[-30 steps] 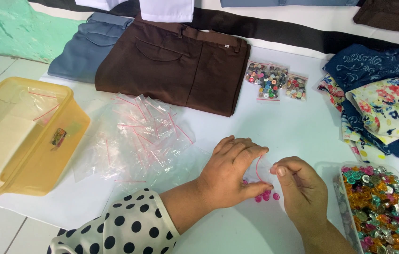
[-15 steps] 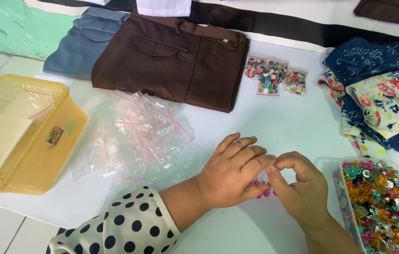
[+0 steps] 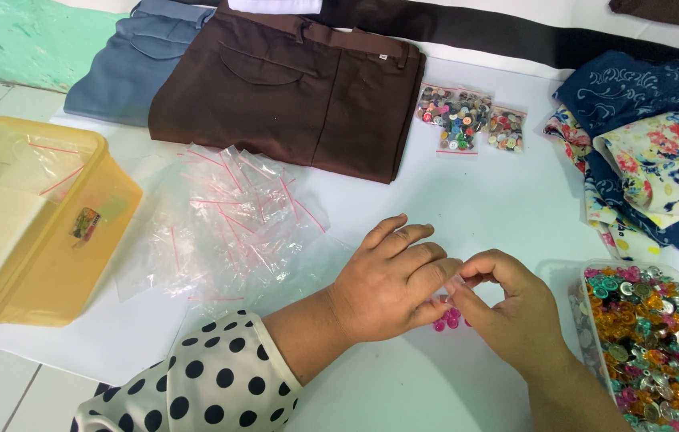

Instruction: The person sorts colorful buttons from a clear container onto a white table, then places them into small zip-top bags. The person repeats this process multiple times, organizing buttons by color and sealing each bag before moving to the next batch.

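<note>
My left hand (image 3: 391, 280) and my right hand (image 3: 507, 308) meet over the white table (image 3: 483, 200), fingertips pinched together on the top edge of a small clear zip bag (image 3: 453, 298). Pink buttons (image 3: 447, 318) show at the bottom of that bag, just under my fingers. The rest of the bag is hidden by my hands. A clear tray of colourful buttons (image 3: 647, 344) sits right beside my right hand. A pile of empty small zip bags (image 3: 227, 220) with red strips lies to the left of my left hand.
A yellow plastic tub (image 3: 31, 216) stands at the left edge. Folded brown trousers (image 3: 291, 88) and blue-grey trousers (image 3: 131, 64) lie at the back. Two filled button bags (image 3: 467, 120) lie behind my hands. Floral and blue fabrics (image 3: 659, 152) are heaped at the right.
My hands have closed in on each other over the small bag; the pink buttons are more hidden than before. The view has shifted slightly.
</note>
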